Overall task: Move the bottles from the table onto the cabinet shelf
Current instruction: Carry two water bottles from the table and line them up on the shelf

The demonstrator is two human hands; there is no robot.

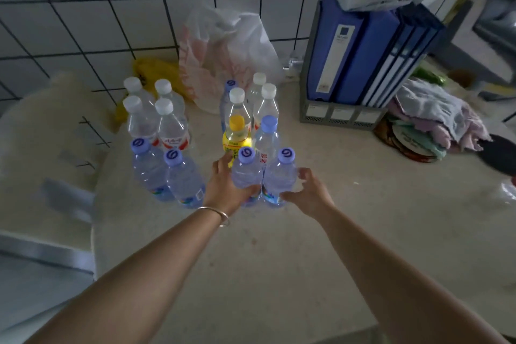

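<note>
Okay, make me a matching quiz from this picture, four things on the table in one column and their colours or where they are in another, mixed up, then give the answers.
Things:
1. binders
2. left hand
3. plastic bag
4. bottle with the yellow cap

Places or states:
A. against the tiled wall, behind the bottles
B. blue, upright in a grey rack
C. on the side of a blue-capped bottle
D. in the middle of the right-hand bottle group

Pairs: 1-B, 2-C, 3-A, 4-D

Dim indoor light, soft blur, wide-angle bending at edges
</note>
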